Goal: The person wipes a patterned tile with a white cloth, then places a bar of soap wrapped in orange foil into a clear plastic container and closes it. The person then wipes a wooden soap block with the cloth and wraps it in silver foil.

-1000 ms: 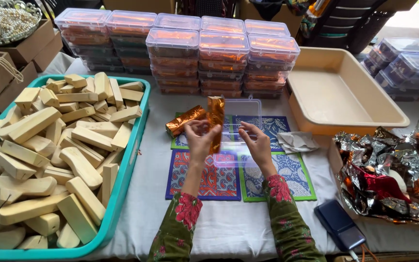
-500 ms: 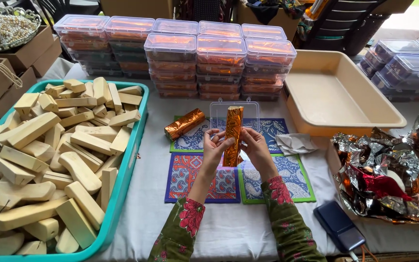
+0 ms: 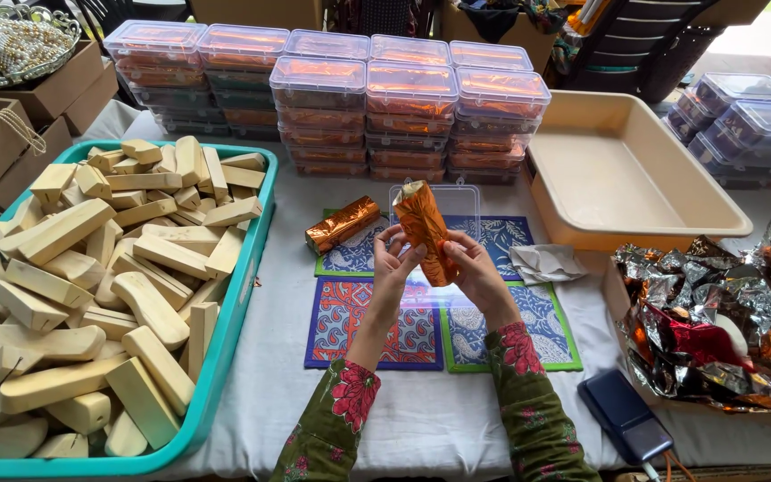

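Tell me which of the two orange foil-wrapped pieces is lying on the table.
The foil-wrapped piece left of the hands, resting on the patterned mats; the other piece is held upright in both hands.

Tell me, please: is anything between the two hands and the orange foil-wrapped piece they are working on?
Nothing visible. The left hand and the right hand both grip the orange foil-wrapped piece directly, raised above the patterned mats. A second wrapped piece lies apart, to the left.

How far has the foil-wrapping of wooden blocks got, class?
Done: one wrapped block lies on the mats, and stacked clear boxes hold orange pieces. In hand: left hand and right hand hold a foil-covered block. Left: a teal tray full of bare blocks.
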